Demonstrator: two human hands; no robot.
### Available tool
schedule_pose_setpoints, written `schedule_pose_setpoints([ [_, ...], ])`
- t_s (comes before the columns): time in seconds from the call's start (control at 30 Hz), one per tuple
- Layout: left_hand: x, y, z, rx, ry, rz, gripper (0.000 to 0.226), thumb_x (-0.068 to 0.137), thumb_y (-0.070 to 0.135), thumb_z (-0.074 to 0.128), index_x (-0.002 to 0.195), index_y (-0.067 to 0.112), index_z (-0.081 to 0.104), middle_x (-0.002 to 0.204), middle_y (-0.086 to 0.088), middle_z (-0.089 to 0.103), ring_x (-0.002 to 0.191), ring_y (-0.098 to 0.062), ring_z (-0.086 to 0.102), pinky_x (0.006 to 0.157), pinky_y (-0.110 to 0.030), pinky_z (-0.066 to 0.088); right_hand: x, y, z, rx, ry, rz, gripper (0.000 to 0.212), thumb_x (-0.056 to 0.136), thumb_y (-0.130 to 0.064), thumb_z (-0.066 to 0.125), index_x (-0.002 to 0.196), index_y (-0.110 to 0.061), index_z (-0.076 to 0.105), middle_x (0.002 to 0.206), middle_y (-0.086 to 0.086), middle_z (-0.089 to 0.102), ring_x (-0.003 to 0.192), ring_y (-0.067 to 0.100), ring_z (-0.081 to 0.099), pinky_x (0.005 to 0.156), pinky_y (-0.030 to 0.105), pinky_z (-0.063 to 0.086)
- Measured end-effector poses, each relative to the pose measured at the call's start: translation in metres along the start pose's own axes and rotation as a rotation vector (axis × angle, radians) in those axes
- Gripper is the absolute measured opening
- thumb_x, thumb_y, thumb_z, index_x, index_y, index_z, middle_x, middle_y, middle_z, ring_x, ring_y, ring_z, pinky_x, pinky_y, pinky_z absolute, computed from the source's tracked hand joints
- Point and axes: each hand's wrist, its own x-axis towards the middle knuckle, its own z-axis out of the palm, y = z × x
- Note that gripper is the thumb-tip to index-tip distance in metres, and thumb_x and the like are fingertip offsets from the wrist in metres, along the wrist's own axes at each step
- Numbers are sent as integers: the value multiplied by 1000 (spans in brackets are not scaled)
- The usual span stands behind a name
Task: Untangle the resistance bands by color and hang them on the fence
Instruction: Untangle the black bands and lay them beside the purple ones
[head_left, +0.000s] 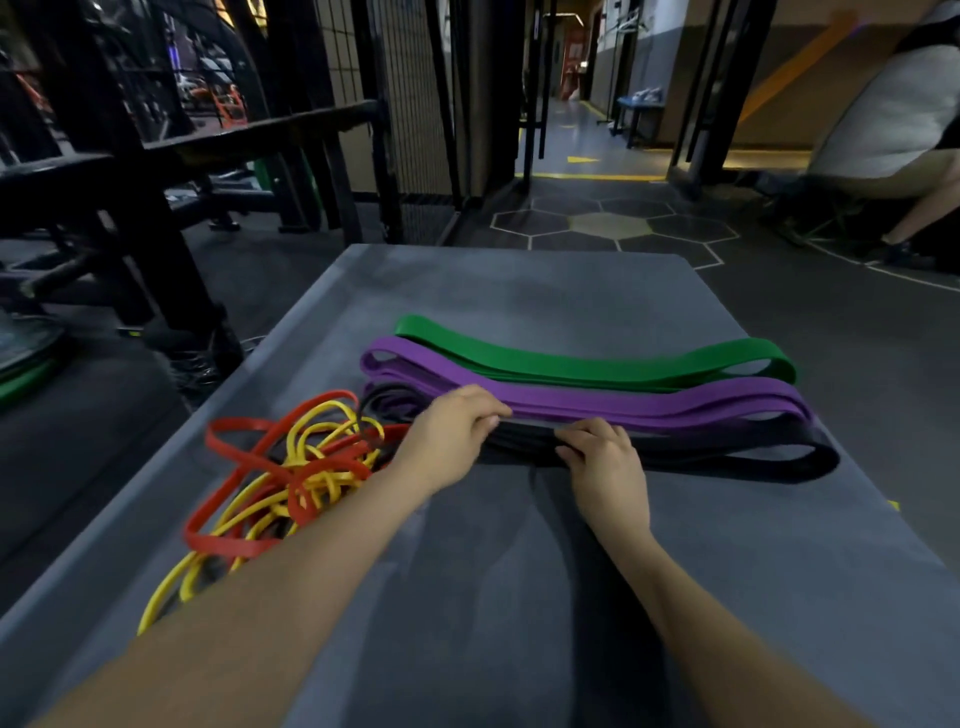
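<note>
We worked at a grey table (545, 291). Three sorted groups of bands lay flat across it, side by side and touching: the green bands (587, 358) farthest from us, the purple bands (613, 402) next, and the black bands (727, 449) nearest. Our left hand (452, 439) gripped the black bands near their middle, fingers curled over the top edge with the thumb against the purple bands. Our right hand (605, 465) gripped the same black bands just beside the left, fingers curled over them.

To the left, a tangle of red bands (234, 457) and yellow bands (260, 506) remained unsorted; our left forearm crossed its right edge, and a yellow loop hung over the table's near-left side.

A black steel rack (150, 208) stood left of the table, with a wire mesh fence (410, 104) behind it. A seated person (893, 124) occupied the far right, well apart from the table. A corridor (582, 130) opened straight ahead.
</note>
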Motion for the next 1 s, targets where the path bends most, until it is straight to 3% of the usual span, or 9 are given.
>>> schedule_pose_setpoints([
  [0.07, -1, -10, -18, 69, 161, -44, 26, 85, 6, 51, 102, 6, 70, 102, -13, 65, 99, -30, 60, 92, -28, 42, 0, 0, 0, 0, -9, 16, 21, 85, -10, 63, 104, -6, 70, 99, 7, 66, 91, 30, 53, 76, 36, 41],
  [0.17, -5, -29, -40, 156, 291, -276, 30, 88, 6, 54, 116, 11, 63, 113, -14, 57, 109, -31, 52, 99, -37, 40, -1, -1, -1, 9, -13, 19, 21, 86, -10, 62, 105, -7, 70, 99, 7, 66, 91, 29, 52, 76, 36, 40],
  [0.3, -18, -47, -48, 115, 193, -551, 36, 95, 24, 47, 126, 5, 49, 122, -22, 52, 117, -37, 48, 99, -41, 37, -1, -2, -2, 5, -27, 38, 22, 87, -11, 61, 108, -8, 69, 102, 6, 66, 93, 28, 52, 76, 35, 40],
  [0.37, -24, -49, -48, 85, 127, -589, 40, 95, 33, 47, 122, 4, 47, 115, -20, 59, 111, -37, 54, 89, -40, 42, -2, -2, -2, 5, -29, 41, 23, 88, -12, 60, 108, -8, 69, 102, 6, 65, 94, 27, 52, 76, 35, 39],
  [0.5, -38, -41, -49, 59, 48, -606, 60, 77, 51, 67, 113, 10, 44, 102, -5, 61, 101, -29, 59, 79, -36, 45, -2, -2, -2, 3, -30, 41, 21, 87, -12, 61, 106, -8, 70, 100, 6, 66, 93, 28, 52, 75, 35, 40],
  [0.7, -57, -43, -57, 64, -1, -633, 88, 57, 30, 88, 126, 12, 37, 117, -2, 56, 113, -24, 54, 95, -36, 44, -2, -3, -2, -5, -35, 38, 20, 88, -11, 60, 105, -7, 70, 101, 8, 65, 93, 29, 52, 75, 37, 42],
  [1.0, -69, -48, -65, 267, -105, -744, 68, 65, 40, 79, 120, 20, 45, 116, 0, 60, 107, -25, 57, 89, -36, 48, -4, -5, -4, 15, -30, 26, 21, 88, -9, 60, 106, -5, 69, 100, 10, 65, 93, 32, 51, 73, 37, 40],
])
